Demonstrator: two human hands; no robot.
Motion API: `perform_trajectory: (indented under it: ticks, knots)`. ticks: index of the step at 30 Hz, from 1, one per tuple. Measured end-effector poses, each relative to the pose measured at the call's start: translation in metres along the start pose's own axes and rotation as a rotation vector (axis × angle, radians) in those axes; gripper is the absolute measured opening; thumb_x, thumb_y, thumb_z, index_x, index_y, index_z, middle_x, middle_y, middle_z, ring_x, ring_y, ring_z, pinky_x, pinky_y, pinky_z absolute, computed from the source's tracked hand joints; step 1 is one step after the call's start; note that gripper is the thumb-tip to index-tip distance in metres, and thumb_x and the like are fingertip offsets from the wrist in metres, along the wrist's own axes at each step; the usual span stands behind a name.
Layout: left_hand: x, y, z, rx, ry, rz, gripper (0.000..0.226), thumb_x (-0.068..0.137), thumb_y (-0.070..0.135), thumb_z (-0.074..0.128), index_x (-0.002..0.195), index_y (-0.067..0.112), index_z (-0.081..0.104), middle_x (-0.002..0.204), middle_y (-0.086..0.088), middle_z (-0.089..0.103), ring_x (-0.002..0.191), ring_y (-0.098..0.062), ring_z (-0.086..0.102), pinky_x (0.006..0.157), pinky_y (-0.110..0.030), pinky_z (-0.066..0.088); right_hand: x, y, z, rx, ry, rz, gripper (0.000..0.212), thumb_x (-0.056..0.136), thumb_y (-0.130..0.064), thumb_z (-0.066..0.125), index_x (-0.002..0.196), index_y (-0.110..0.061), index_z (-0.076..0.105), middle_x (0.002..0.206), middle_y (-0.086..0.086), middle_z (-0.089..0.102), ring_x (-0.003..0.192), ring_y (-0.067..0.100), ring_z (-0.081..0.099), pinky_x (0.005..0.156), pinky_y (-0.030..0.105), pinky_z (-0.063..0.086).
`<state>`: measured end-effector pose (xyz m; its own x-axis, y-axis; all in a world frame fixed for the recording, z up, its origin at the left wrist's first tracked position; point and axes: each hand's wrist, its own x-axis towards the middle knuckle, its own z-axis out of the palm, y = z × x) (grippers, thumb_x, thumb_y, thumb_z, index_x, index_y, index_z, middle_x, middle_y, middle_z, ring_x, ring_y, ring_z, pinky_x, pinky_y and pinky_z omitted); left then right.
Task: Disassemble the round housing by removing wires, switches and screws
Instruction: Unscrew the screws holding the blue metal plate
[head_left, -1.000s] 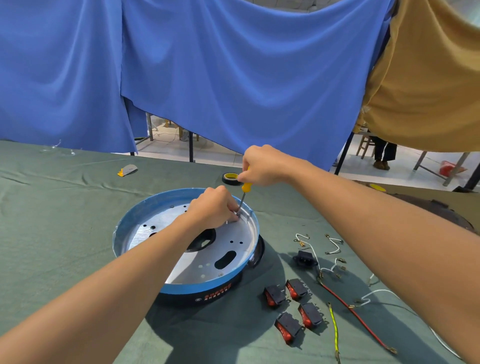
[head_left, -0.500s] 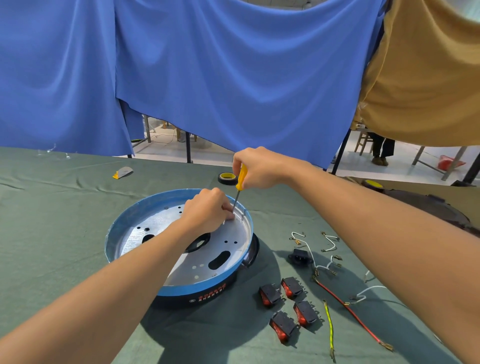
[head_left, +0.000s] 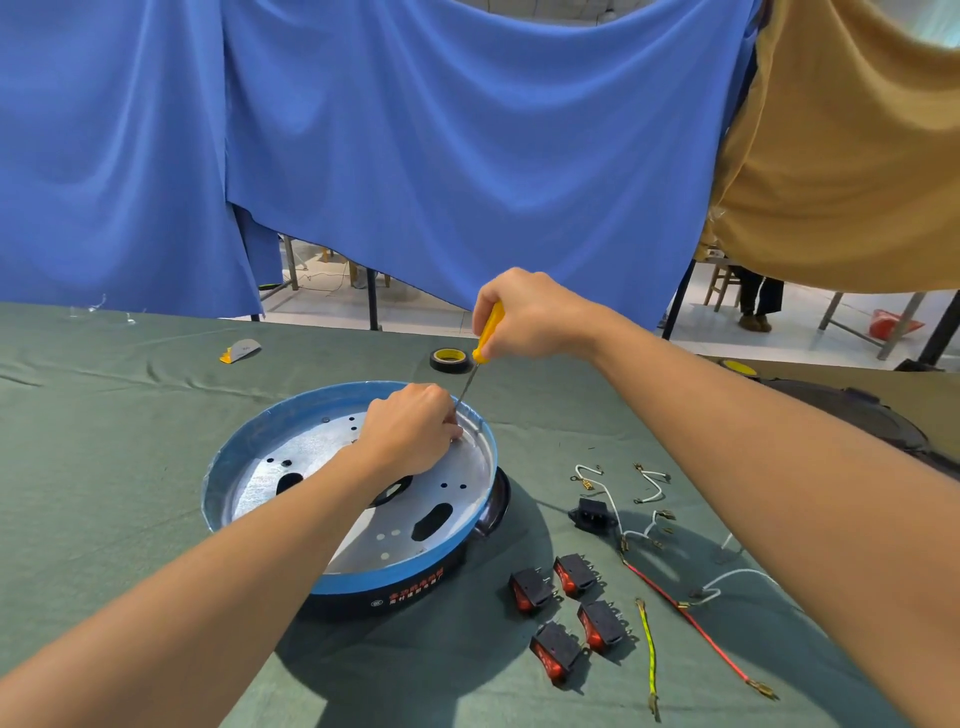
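My right hand (head_left: 525, 318) clamps the yellow screwdriver (head_left: 487, 333) at frame centre, tip down inside the round housing (head_left: 363, 578), lower centre-left. My left hand (head_left: 410, 437) curls at the tip; whether it pinches anything, I cannot tell.

Blue-rimmed housing (head_left: 270, 441) (silver plate), yellow screwdriver handle (head_left: 488, 332).

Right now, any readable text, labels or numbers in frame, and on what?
Black side wall of the round blue-rimmed housing: two short lines of orange print beside a small round mark, too blurred to read.
Four black rocker switches with red buttons: no legible marking.
Black tape roll with yellow core: nothing readable.
Yellow-handled screwdriver in the right hand: no print visible.
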<state>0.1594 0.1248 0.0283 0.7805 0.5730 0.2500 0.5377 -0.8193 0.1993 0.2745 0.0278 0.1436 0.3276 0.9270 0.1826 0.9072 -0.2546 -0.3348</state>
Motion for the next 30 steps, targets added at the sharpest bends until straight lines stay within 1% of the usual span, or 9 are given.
perform_trajectory:
  ticks: [6, 11, 15, 19, 22, 25, 27, 28, 30]
  knots:
    - [0.000, 0.001, -0.005, -0.003, 0.019, 0.032, 0.020, 0.099, 0.028, 0.055, 0.108, 0.020, 0.071, 0.113, 0.001, 0.061, 0.101, -0.022, 0.057, 0.080, -0.042, 0.051, -0.009, 0.014, 0.001, 0.139, 0.166, 0.105, 0.018, 0.076, -0.015, 0.077, 0.075, -0.024, 0.062, 0.086, -0.002, 0.063, 0.084, 0.013, 0.056, 0.058, 0.023, 0.042]
    - [0.004, 0.003, -0.019, -0.010, 0.049, 0.021, 0.018, 0.099, 0.027, 0.055, 0.102, 0.021, 0.071, 0.112, 0.001, 0.060, 0.102, -0.024, 0.058, 0.083, -0.045, 0.049, -0.015, 0.022, 0.008, 0.245, 0.269, 0.165, 0.016, 0.077, -0.010, 0.075, 0.084, -0.017, 0.063, 0.088, 0.003, 0.063, 0.092, 0.018, 0.057, 0.063, 0.026, 0.046]
    - [0.005, 0.005, -0.031, -0.136, 0.075, -0.040, 0.016, 0.098, 0.029, 0.057, 0.101, 0.023, 0.071, 0.107, 0.002, 0.063, 0.097, -0.023, 0.060, 0.085, -0.042, 0.048, -0.021, 0.023, 0.003, 0.574, 0.414, 0.176, 0.014, 0.074, -0.009, 0.077, 0.069, -0.011, 0.064, 0.076, 0.004, 0.068, 0.074, 0.016, 0.058, 0.063, 0.030, 0.047]
    - [0.002, 0.010, -0.041, -0.283, 0.073, -0.075, 0.019, 0.098, 0.031, 0.058, 0.104, 0.020, 0.073, 0.104, -0.003, 0.069, 0.094, -0.025, 0.063, 0.090, -0.046, 0.051, -0.027, 0.020, -0.002, 0.824, 0.569, 0.189, 0.023, 0.090, -0.022, 0.065, 0.071, -0.015, 0.055, 0.066, 0.001, 0.059, 0.069, 0.018, 0.058, 0.071, 0.038, 0.050]
    - [-0.003, 0.016, -0.045, -0.385, 0.077, -0.055, 0.021, 0.097, 0.028, 0.060, 0.106, 0.015, 0.074, 0.101, -0.005, 0.070, 0.092, -0.028, 0.066, 0.087, -0.048, 0.054, -0.034, 0.015, -0.001, 1.098, 0.480, 0.211, 0.021, 0.094, -0.002, 0.048, 0.076, -0.012, 0.045, 0.066, 0.006, 0.049, 0.059, 0.021, 0.052, 0.057, 0.031, 0.049]
    - [-0.006, 0.025, -0.045, -0.492, 0.099, -0.042, 0.024, 0.096, 0.024, 0.063, 0.109, 0.008, 0.074, 0.099, -0.008, 0.071, 0.089, -0.026, 0.065, 0.074, -0.037, 0.057, -0.044, 0.017, 0.012, 0.855, 0.389, 0.269, 0.018, 0.087, 0.003, 0.047, 0.075, -0.010, 0.049, 0.062, 0.003, 0.040, 0.052, 0.017, 0.036, 0.048, 0.027, 0.031]
    - [-0.008, 0.031, -0.043, -0.517, 0.102, -0.026, 0.025, 0.095, 0.025, 0.064, 0.108, 0.007, 0.074, 0.093, -0.005, 0.070, 0.077, -0.017, 0.061, 0.059, -0.020, 0.048, -0.054, 0.020, 0.020, 0.610, 0.305, 0.269, 0.010, 0.086, -0.007, 0.059, 0.077, -0.004, 0.059, 0.056, -0.002, 0.039, 0.052, 0.016, 0.034, 0.051, 0.027, 0.028]
    - [-0.009, 0.034, -0.043, -0.527, 0.104, -0.021, 0.024, 0.095, 0.025, 0.064, 0.107, 0.007, 0.074, 0.088, -0.003, 0.068, 0.070, -0.012, 0.057, 0.051, -0.014, 0.041, -0.059, 0.022, 0.023, 0.535, 0.250, 0.260, 0.014, 0.086, -0.013, 0.064, 0.080, -0.001, 0.063, 0.055, -0.004, 0.039, 0.052, 0.014, 0.034, 0.051, 0.026, 0.028]
    - [-0.011, 0.038, -0.042, -0.554, 0.107, -0.023, 0.025, 0.094, 0.026, 0.064, 0.108, 0.007, 0.074, 0.084, -0.001, 0.066, 0.064, -0.009, 0.052, 0.043, -0.010, 0.035, -0.067, 0.023, 0.029, 0.486, 0.149, 0.267, 0.021, 0.084, -0.023, 0.071, 0.083, -0.003, 0.066, 0.054, -0.005, 0.040, 0.051, 0.012, 0.036, 0.050, 0.026, 0.029]
